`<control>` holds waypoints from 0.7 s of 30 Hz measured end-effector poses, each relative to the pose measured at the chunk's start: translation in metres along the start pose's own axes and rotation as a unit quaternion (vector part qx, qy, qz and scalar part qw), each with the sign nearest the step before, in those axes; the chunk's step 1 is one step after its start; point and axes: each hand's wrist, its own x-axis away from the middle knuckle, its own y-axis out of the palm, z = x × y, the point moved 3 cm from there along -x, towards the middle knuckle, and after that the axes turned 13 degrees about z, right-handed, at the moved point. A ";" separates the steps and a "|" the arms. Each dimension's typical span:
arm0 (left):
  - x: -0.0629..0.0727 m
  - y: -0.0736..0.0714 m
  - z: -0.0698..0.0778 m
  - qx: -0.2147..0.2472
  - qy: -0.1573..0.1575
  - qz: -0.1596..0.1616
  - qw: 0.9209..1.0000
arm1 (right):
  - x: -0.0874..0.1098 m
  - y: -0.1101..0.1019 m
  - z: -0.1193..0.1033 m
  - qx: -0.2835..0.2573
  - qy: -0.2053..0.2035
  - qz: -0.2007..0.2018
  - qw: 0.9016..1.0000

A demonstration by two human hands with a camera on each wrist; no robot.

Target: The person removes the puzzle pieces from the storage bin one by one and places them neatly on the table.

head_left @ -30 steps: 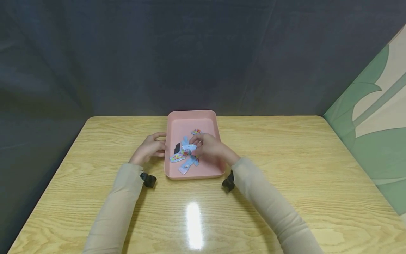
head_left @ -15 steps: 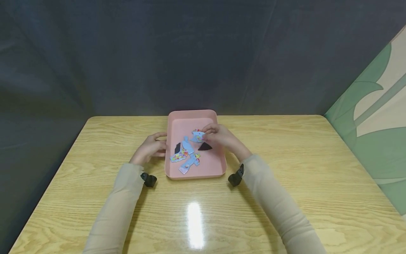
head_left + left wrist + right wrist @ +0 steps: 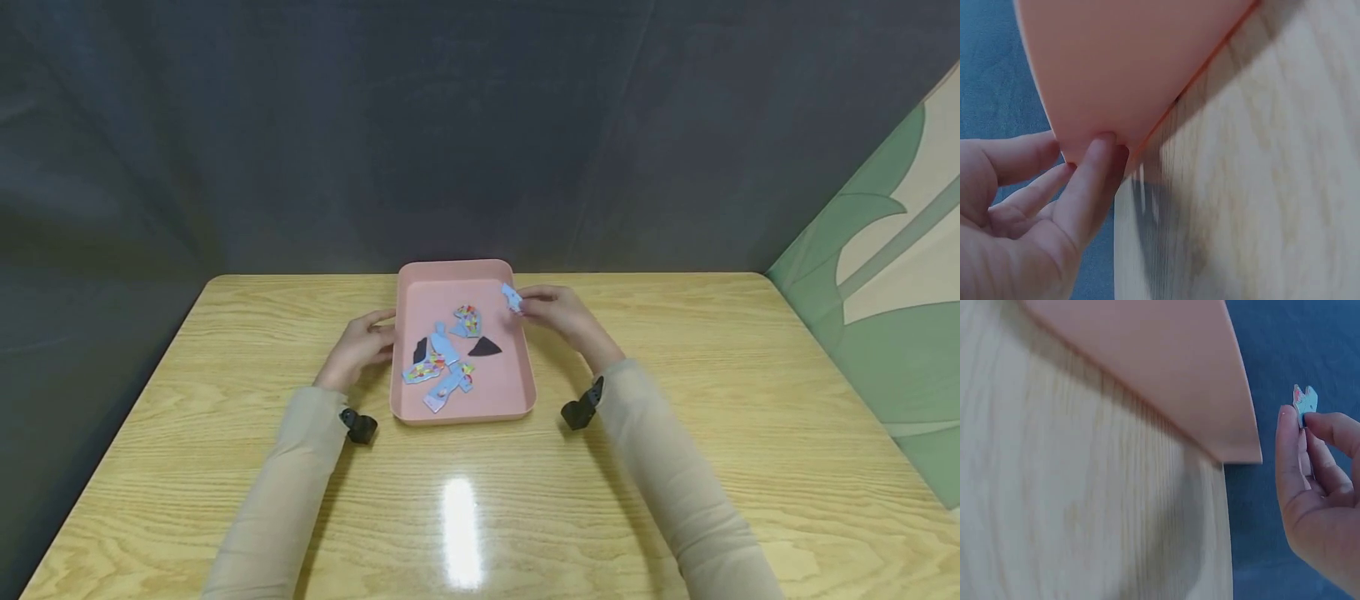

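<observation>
My right hand (image 3: 561,317) pinches a small light-blue puzzle piece (image 3: 512,297) between thumb and finger, over the right rim of a pink tray (image 3: 498,392). In the right wrist view the puzzle piece (image 3: 1306,405) stands upright at the fingertips, with a reddish spot on its edge. Beside the tray's left wall is my left hand (image 3: 357,346), its extended fingertips touching the outside. The left wrist view shows those fingers (image 3: 1088,181) against the pink wall. In the tray lie a dark triangular piece (image 3: 485,347), another dark piece (image 3: 420,350) and several blue, colourfully printed pieces (image 3: 444,387).
The tray stands near the back edge of a light wooden table (image 3: 675,400). Behind the table hangs a dark curtain (image 3: 480,133). A green-and-cream patterned cloth (image 3: 885,317) borders the right side.
My right hand has moved right and back from the tray's middle, lifting out the light-blue puzzle piece. A dark triangular piece now shows where the hand was. The left hand stays by the tray.
</observation>
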 end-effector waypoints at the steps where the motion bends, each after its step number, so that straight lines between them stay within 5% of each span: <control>1: -0.001 0.001 0.000 0.004 -0.003 0.003 1.000 | -0.001 -0.004 0.001 -0.009 0.003 0.002 1.000; 12: -0.004 0.002 0.000 0.011 -0.016 0.008 1.000 | -0.007 -0.036 0.016 -0.073 0.016 0.033 0.997; 21: -0.005 0.002 0.001 0.012 -0.012 0.007 1.000 | -0.010 -0.050 0.027 -0.072 0.065 0.057 0.994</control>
